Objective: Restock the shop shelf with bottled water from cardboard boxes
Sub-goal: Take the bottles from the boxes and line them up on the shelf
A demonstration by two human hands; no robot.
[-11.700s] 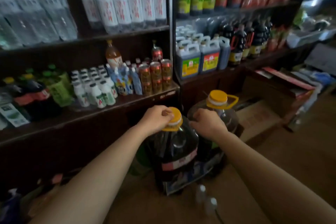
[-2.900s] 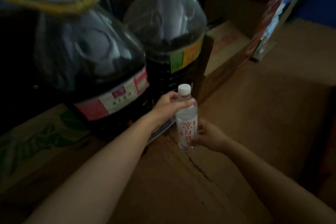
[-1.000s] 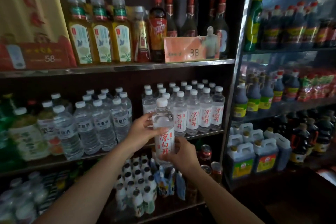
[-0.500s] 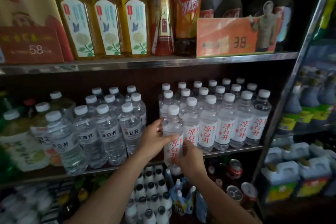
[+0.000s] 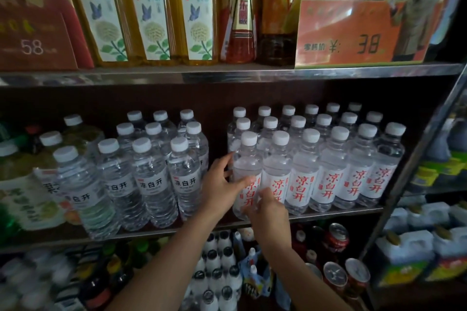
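A clear water bottle (image 5: pixel 247 164) with a white cap and red lettering stands at the front left end of a block of several like bottles (image 5: pixel 331 169) on the middle shelf (image 5: pixel 328 213). My left hand (image 5: pixel 222 188) wraps its left side, thumb across the label. My right hand (image 5: pixel 267 212) holds its lower part from the front. The bottle's base is hidden behind my right hand.
Left of a narrow gap stand several larger water bottles (image 5: pixel 151 184) with black lettering. The metal shelf edge above (image 5: pixel 227 74) carries yellow drink bottles and an orange price card (image 5: pixel 353 33). Small bottles and red cans (image 5: pixel 336 237) fill the shelf below. Jugs stand at right.
The view has come closer to the shelf. The bottle has moved from in front of the row into the front left place beside it, with both hands still on it.
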